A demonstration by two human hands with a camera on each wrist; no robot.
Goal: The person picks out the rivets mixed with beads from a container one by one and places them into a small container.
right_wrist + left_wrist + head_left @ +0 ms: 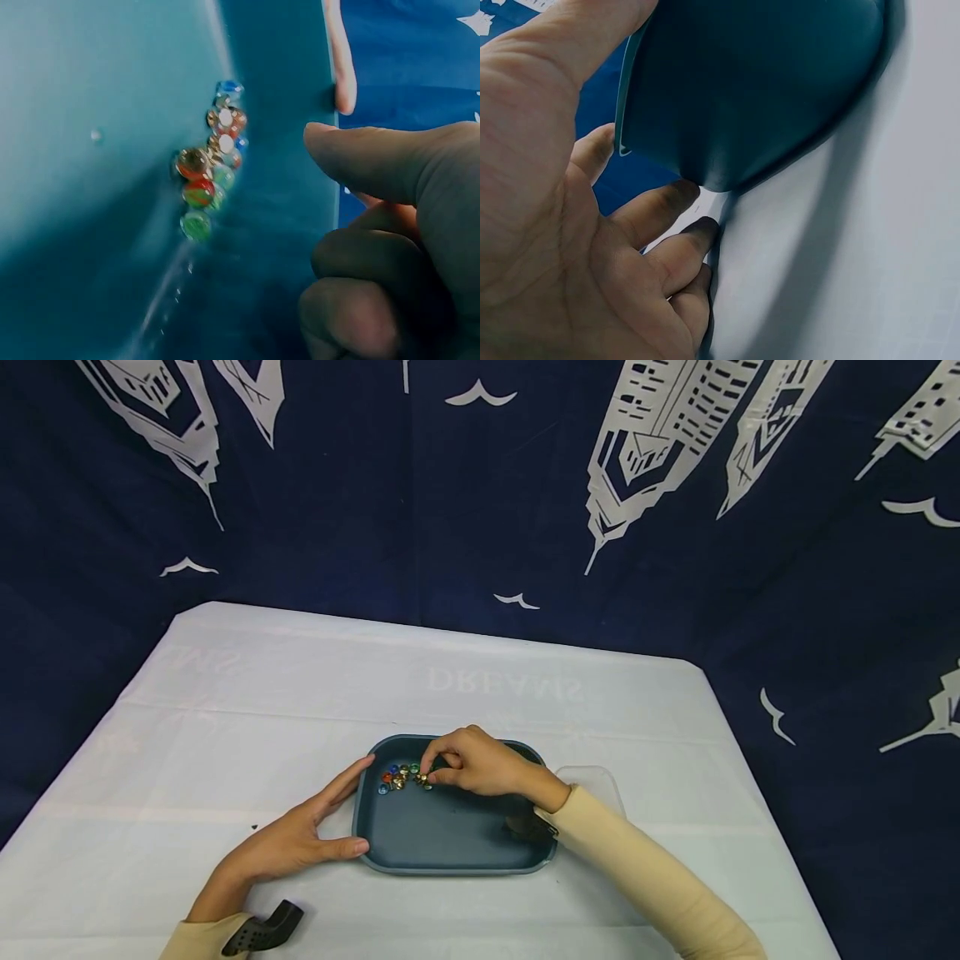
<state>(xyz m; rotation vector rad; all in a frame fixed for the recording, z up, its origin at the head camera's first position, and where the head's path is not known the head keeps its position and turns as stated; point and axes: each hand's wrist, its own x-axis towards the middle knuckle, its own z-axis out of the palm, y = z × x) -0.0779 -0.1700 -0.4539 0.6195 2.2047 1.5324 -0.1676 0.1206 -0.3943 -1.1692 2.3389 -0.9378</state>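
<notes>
A dark teal tray (450, 843) lies on the white cloth. Several glass marbles (399, 775) sit clustered along its far left part; the right wrist view shows the marbles (196, 192) as clear, green, red and blue. My left hand (296, 842) spreads round the tray's left end, thumb at the near corner and straight fingers by the far corner. Over the marbles is my right hand (480, 764), thumb and index finger drawn together right at the cluster. In the right wrist view its thumb (367, 154) hides the index fingertip; I cannot tell whether a marble is pinched.
A clear plastic container (600, 781) stands right of the tray, partly behind the right forearm. A small dark speck (254, 827) lies left of the left hand. The white cloth (637, 710) ends at a navy patterned backdrop (450, 527).
</notes>
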